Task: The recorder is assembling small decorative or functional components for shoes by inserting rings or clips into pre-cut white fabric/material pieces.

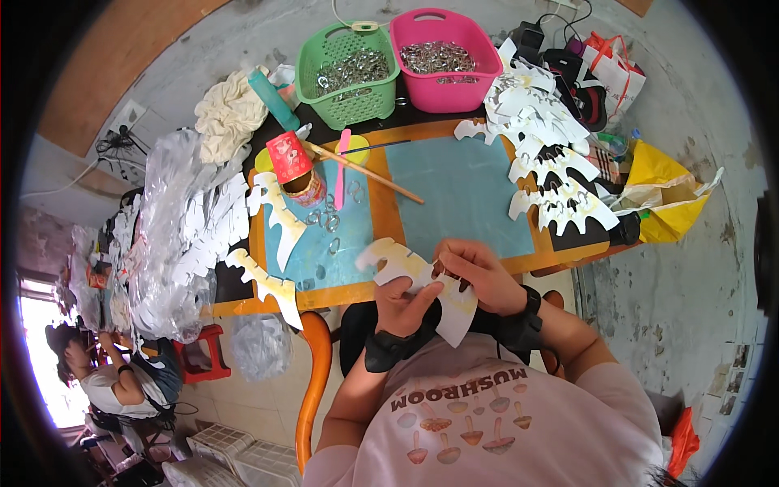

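I hold a white, scallop-edged cut piece (pixel 456 312) with pale yellow patches just over the table's near edge. My left hand (pixel 399 307) grips its middle between thumb and fingers. Closed in a pinch, my right hand (pixel 480 276) is at the piece's upper right edge; the small thing at its fingertips is too small to make out. Two similar white pieces lie left of my hands, one farther back (pixel 284 227) and one at the near edge (pixel 272 286). Several loose metal rings (pixel 329 217) rest on the blue mat (pixel 324 264) beyond my left hand.
A green basket (pixel 349 105) and a pink basket (pixel 446 97) at the back hold metal fittings. A red cup (pixel 288 158), a wooden stick (pixel 373 174) and a pink strip (pixel 341 174) sit mid-left. White pieces (pixel 560 191) pile up right. Another person (pixel 122 381) sits far left.
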`<state>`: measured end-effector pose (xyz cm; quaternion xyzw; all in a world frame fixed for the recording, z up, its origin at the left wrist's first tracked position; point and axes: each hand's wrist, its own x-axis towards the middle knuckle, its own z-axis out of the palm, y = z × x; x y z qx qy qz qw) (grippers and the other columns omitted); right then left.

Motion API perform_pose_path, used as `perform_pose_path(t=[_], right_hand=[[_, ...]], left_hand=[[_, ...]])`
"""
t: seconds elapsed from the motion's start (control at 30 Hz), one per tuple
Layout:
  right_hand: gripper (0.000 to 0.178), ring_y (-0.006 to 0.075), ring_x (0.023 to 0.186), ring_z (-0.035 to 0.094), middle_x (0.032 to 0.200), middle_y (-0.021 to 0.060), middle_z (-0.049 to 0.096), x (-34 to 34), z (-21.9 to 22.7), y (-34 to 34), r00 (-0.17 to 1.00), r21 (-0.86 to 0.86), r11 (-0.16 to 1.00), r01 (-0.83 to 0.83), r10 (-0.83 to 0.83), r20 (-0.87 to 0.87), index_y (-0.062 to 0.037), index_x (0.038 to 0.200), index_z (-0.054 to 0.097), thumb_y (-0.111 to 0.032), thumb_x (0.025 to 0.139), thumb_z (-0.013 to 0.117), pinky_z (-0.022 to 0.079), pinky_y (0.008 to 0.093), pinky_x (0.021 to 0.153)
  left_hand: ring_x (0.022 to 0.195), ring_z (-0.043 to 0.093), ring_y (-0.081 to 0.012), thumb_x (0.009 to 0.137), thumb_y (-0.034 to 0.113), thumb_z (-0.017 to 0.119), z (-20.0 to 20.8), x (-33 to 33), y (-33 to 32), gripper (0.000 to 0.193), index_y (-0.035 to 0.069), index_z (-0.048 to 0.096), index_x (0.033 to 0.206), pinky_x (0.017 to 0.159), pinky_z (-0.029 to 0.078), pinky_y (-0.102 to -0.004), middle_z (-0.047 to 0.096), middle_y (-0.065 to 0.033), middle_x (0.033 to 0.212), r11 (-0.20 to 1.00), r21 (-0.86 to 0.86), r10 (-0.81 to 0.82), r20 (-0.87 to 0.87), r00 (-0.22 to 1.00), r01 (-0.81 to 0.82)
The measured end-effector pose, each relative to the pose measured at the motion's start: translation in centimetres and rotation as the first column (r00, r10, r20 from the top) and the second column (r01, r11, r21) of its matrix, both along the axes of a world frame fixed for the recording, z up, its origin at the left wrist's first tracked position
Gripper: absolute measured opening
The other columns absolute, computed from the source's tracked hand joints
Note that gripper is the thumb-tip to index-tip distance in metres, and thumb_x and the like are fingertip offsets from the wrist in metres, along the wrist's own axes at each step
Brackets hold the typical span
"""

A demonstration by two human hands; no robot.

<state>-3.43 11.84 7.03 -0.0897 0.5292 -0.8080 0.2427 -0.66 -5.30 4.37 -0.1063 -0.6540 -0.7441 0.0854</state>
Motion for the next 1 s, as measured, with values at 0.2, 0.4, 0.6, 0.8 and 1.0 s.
perform_pose_path(t=[0.2,0.4,0.6,0.8,1.0], right_hand=[[0.024,0.0010,0.078,0.047,0.088,-0.0049,0.058,0.2,-1.0,0.3,0.998,-0.012,1.000,0.027,-0.026,0.055,-0.0076,0.089,0.056,-0.023,0.107,0.051,0.040,0.0191,0.068],[0.026,0.0009,0.080,0.046,0.088,-0.0055,0.057,-0.3,-1.0,1.3,0.995,0.161,0.985,0.058,-0.044,-0.089,-0.0057,0.090,0.057,-0.023,0.107,0.050,0.040,0.0200,0.070],[0.027,0.0009,0.081,0.042,0.085,-0.0059,0.053,0.2,-0.7,0.2,0.989,0.116,0.991,0.065,-0.049,-0.140,-0.0036,0.091,0.057,-0.023,0.108,0.050,0.038,0.0207,0.072],[0.030,0.0044,0.076,0.042,0.084,-0.0051,0.053,-0.7,-1.3,1.3,0.997,0.228,0.974,0.011,0.005,-0.072,-0.0029,0.089,0.059,-0.024,0.107,0.048,0.036,0.0215,0.070],[0.028,0.0080,0.067,0.045,0.077,0.0000,0.054,-2.8,-0.9,2.6,0.842,0.526,0.848,0.065,0.236,-0.485,0.0003,0.089,0.059,-0.021,0.105,0.052,0.040,0.0269,0.061]], left_hand=[[0.066,0.049,-0.0108,0.080,0.007,0.083,-1.1,0.0,-0.8,0.023,-0.001,0.062,0.074,0.062,0.042,-0.0266,0.056,-0.0012,0.069,0.980,-0.198,-0.018,-0.002,1.000,0.017],[0.064,0.042,-0.0116,0.089,0.010,0.074,0.1,-0.4,-0.4,0.028,0.000,0.054,0.074,0.058,0.037,-0.0286,0.046,-0.0027,0.065,0.972,-0.231,0.014,-0.059,0.998,-0.027],[0.065,0.039,-0.0078,0.096,0.009,0.067,0.1,0.6,-0.2,0.030,-0.002,0.053,0.072,0.057,0.034,-0.0256,0.046,0.0017,0.066,0.999,0.014,-0.054,0.116,0.992,0.052],[0.074,0.049,-0.0080,0.097,0.011,0.067,-2.5,0.4,-1.3,0.023,-0.003,0.058,0.080,0.064,0.039,-0.0248,0.054,0.0001,0.075,0.990,0.059,-0.138,0.121,0.983,0.131],[0.068,0.056,-0.0085,0.098,0.014,0.067,-0.7,0.1,0.6,0.016,-0.002,0.065,0.096,0.060,0.041,-0.0239,0.065,-0.0052,0.080,0.804,0.532,-0.014,0.463,0.886,-0.265]])
